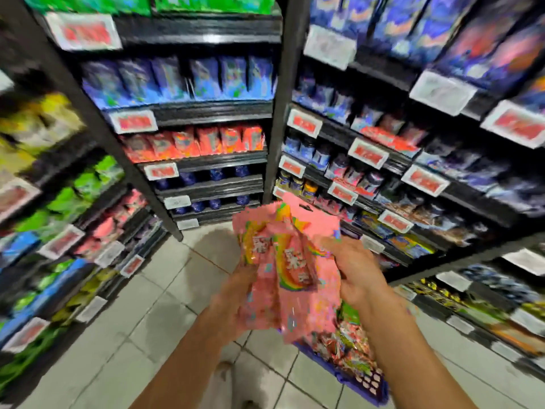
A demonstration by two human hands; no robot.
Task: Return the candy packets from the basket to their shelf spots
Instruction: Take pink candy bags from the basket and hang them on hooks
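We are holding a bunch of pink candy packets (287,270) up in front of us, between the two shelf bays, with the basket (358,376) sitting low on the tiled floor (153,314) just below our right forearm and more bright packets showing inside it. The picture is smeared by motion, so the print on the packets is not readable.

To do this step well, we are judging that the bunch should first be squared up, hang-holes upward, so that the packets go in as a neat row rather than a fan. Then we should be matching colour: a run of similar pink packets (113,228) is standing on the lower left shelving (97,208), which looks like the likeliest home, though the blur is keeping us from being sure. Carrying several at once risks one slipping out, so a firm hold low on the stack seems wise.

Our left hand (236,293) is cupping the bunch from below and behind, its fingers hidden by the packets, but evidently curled round them. Our right hand (354,270) is gripping the right edge of the bunch, fingers (327,245) bent narrowly onto the front packet.
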